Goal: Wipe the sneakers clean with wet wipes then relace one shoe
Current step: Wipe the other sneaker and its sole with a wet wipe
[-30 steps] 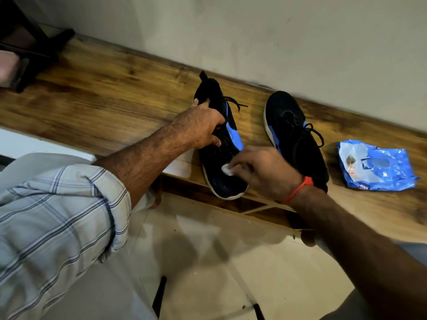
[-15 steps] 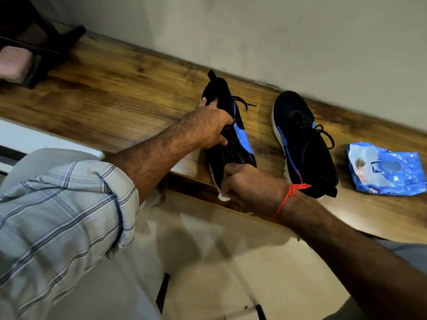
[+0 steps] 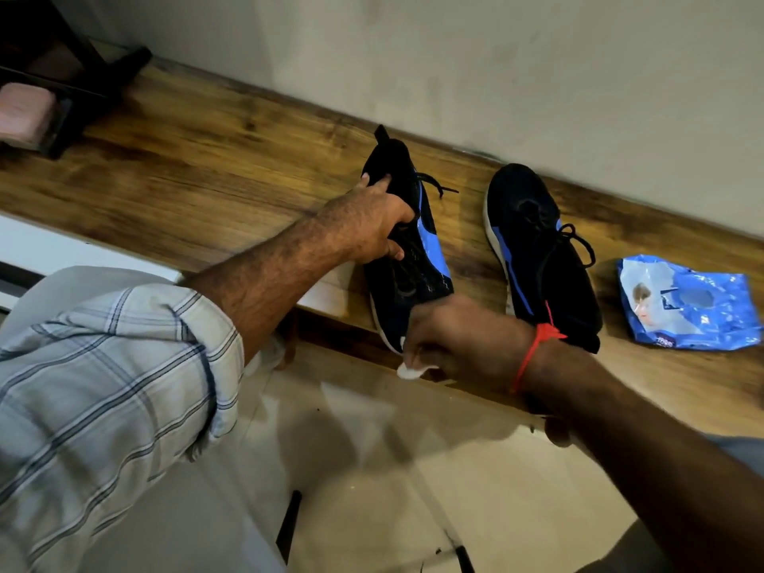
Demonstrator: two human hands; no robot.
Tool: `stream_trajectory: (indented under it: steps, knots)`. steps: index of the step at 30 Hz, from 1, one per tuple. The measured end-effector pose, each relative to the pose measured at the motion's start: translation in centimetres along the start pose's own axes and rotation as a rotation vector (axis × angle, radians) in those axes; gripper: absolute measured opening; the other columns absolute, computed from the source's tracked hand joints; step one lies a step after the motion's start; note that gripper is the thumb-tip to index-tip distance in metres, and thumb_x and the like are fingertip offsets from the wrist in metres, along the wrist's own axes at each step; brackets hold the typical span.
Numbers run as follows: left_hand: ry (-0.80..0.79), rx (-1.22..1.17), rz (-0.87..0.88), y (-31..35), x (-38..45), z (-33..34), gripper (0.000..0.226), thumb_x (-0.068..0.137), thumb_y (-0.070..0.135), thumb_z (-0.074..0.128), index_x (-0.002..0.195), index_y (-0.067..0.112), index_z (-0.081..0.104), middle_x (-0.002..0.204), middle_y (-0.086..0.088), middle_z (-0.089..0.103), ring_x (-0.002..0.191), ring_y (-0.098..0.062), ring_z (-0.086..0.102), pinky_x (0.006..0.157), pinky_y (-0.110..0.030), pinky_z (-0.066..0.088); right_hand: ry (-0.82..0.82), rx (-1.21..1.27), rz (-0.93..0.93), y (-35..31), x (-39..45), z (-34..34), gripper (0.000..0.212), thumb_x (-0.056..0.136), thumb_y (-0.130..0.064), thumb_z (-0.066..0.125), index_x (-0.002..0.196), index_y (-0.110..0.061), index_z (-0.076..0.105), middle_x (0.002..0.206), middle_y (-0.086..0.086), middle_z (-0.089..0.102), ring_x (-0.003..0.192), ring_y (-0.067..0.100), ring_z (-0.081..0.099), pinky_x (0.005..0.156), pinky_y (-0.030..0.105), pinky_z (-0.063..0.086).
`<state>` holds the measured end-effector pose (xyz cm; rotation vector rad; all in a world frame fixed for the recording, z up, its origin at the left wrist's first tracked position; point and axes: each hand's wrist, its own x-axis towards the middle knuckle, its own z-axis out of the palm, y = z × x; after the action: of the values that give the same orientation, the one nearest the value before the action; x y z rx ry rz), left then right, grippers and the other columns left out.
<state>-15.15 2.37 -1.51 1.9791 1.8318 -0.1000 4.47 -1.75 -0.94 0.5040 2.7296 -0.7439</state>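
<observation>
Two sneakers sit on the wooden bench (image 3: pixel 206 167). Your left hand (image 3: pixel 372 221) grips the left sneaker (image 3: pixel 407 258) tilted on edge; your right hand (image 3: pixel 459 345) pinches a wet wipe (image 3: pixel 409 372) at its near toe, which overhangs. Press too hard and it could slip off. The right sneaker (image 3: pixel 537 250) lies near the wipes pack (image 3: pixel 686 303).

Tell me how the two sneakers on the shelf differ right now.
The left sneaker is gripped by the left hand and tipped onto its side; the right sneaker stands flat on its sole, untouched. The right hand holds a white wipe at the left sneaker's toe; nothing is at the right sneaker's toe. Both are black with blue side panels, white soles and black laces.
</observation>
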Motion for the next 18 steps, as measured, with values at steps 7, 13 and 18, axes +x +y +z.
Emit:
stream_trajectory:
  steps: [7,13,18]
  knots:
    - [-0.073,0.037,0.126,-1.4,1.5,0.2,0.036,0.086,0.035,0.078,0.117,0.031,0.062,0.169,-0.016,-0.001,0.154,-0.043,-0.004,0.125,-0.055,0.017,0.525,0.303,0.398,3.1,-1.5,-1.9,0.01,0.093,-0.01,0.064,0.093,-0.017,0.071,0.092,-0.006,0.069,0.086,0.0,0.061,0.073,0.006,0.044]
    - [-0.112,0.082,0.217,-2.2,2.3,1.0,0.032,0.082,0.04,0.08,0.108,0.042,0.06,0.17,-0.01,0.006,0.155,-0.039,-0.011,0.125,-0.059,0.01,0.64,0.167,0.264,3.4,0.0,0.0,0.006,0.085,-0.009,0.073,0.09,-0.011,0.075,0.096,0.002,0.069,0.091,0.016,0.064,0.083,0.027,0.05]
    - [-0.071,0.12,0.307,-2.2,2.3,1.4,0.029,0.084,0.034,0.079,0.097,0.039,0.053,0.159,-0.014,0.037,0.157,-0.03,-0.007,0.124,-0.053,-0.012,0.497,0.068,0.022,1.4,1.5,2.9,0.005,0.077,-0.004,0.072,0.076,-0.009,0.073,0.077,0.008,0.069,0.071,0.025,0.067,0.07,0.028,0.047]
